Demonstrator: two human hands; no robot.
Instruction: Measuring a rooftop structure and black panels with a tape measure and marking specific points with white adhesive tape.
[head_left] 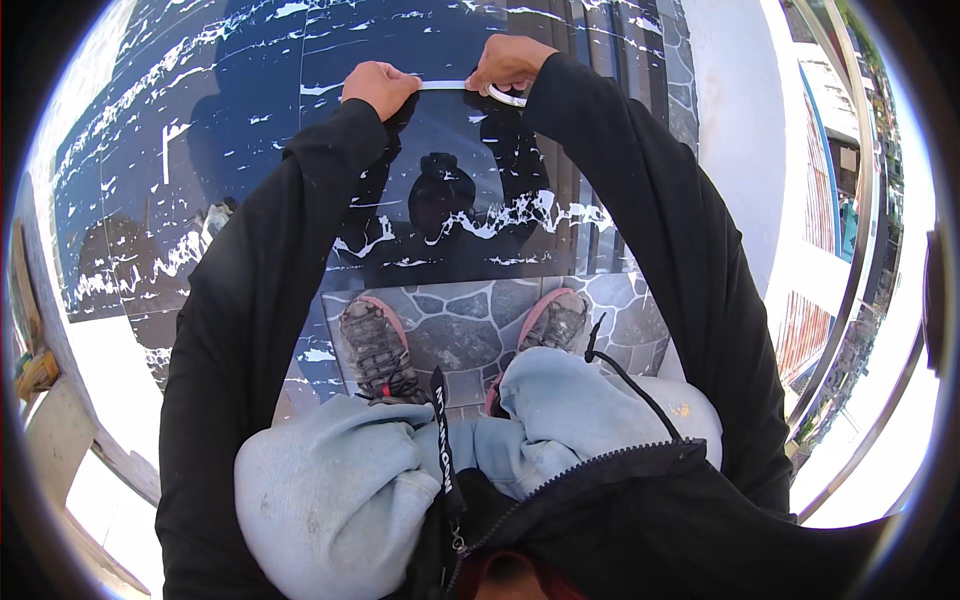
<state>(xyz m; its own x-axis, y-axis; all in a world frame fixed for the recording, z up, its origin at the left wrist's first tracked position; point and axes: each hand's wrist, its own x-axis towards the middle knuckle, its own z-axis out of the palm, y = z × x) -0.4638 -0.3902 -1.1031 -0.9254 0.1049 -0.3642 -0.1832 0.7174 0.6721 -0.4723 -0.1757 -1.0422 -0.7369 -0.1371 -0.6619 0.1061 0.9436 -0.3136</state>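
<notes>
"What were the hands gripping?"

"The left hand [380,90] pinched one end of a narrow white strip [442,85] between thumb and fingers; the right hand [510,65] pinched the other, with a partly hidden white ring [508,98] at its palm."

"Where was the strip?"

"Stretched straight between the hands, over a glossy dark surface [450,145] with white veining. I couldn't tell whether it touched."

"And farther out?"

"Black sleeves [650,180] framed a mirrored head; nearer, worn shoes [377,350] stood on stone-patterned flooring [450,332], before pale blue jeans [340,480]."
</notes>
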